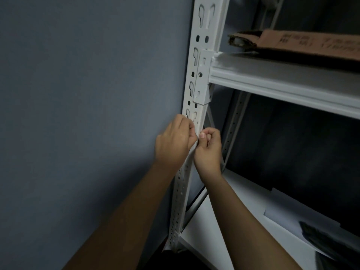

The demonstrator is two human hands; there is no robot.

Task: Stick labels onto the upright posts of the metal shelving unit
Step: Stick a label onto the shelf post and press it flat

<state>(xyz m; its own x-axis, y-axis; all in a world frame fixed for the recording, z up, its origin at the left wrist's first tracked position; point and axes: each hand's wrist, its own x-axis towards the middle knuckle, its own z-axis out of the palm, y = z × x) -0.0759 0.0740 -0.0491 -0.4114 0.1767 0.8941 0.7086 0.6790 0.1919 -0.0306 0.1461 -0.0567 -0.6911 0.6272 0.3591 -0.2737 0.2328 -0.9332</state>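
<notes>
Both sets of fingers are curled tight against the front face of the upright post (202, 61), meeting on a small pale strip that I take to be the label (196, 142); it is mostly hidden, so its exact outline cannot be told. The left hand (173, 142) pinches at it from 9 o'clock, the right hand (207, 151) from 3 o'clock with its thumbnail turned up, and the 2 hands nearly touch across the post. The label sits right at the fingertips, neither hand clearly nearer. Its long axis seems to follow the post, running from 12 to 6 o'clock with a slight lean. Smoothing it down would probably mean sliding along that line. At 12 o'clock the beam bracket (202, 80) and keyhole slots limit the run; toward 6 o'clock the post continues bare but perforated. At 9 o'clock the grey wall (87, 94) stands close; at 3 o'clock open room lies under the shelf beam (282, 82)
</notes>
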